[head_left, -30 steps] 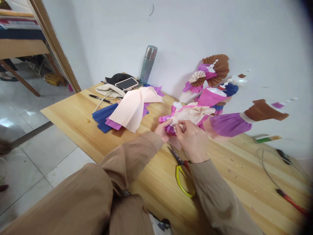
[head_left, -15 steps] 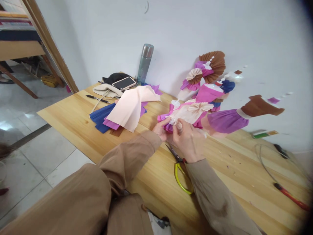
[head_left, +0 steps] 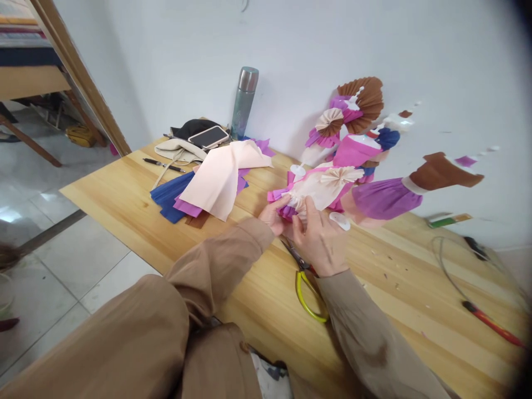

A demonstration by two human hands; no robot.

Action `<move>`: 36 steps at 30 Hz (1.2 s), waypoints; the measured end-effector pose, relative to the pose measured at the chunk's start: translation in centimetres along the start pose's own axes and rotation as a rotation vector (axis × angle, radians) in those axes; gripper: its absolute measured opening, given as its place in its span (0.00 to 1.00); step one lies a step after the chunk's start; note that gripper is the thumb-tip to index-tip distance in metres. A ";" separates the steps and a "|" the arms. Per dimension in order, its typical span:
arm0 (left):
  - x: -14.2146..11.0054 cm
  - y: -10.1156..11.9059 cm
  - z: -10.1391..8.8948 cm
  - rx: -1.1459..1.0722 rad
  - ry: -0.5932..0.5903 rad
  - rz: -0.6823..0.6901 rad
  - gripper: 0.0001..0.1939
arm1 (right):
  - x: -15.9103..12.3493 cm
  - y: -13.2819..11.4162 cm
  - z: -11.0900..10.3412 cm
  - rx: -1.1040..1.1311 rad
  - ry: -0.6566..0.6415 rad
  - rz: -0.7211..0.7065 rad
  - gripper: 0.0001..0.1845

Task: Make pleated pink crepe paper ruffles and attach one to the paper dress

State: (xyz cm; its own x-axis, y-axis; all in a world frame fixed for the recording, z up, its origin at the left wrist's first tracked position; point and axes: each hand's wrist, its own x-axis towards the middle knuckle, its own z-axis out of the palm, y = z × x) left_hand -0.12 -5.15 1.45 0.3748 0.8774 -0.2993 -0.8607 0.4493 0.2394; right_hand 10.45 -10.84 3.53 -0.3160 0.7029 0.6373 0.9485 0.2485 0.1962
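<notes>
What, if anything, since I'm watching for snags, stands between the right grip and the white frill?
Nothing visible: the right grip is right at the frill, which the left grip pinches. The scissors lie on the near side, not between them.

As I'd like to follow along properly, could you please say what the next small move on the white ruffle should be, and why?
Probably pinch the white ruffle gently tighter with the right grip: the left grip steadies it beside the purple frill, the right is close by, and the folds look loosely bunched.
</notes>
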 end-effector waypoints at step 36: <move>1.4 0.6 -0.6 0.028 -0.112 0.048 0.09 | 2.0 1.8 -1.9 1.000 -0.223 0.596 0.13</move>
State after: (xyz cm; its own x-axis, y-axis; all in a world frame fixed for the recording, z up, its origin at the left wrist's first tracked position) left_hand -0.33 -3.74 0.63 0.3705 0.9107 -0.1825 -0.8692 0.4093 0.2774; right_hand 11.57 -10.21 6.60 0.0798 0.9602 0.2678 0.5412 0.1839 -0.8205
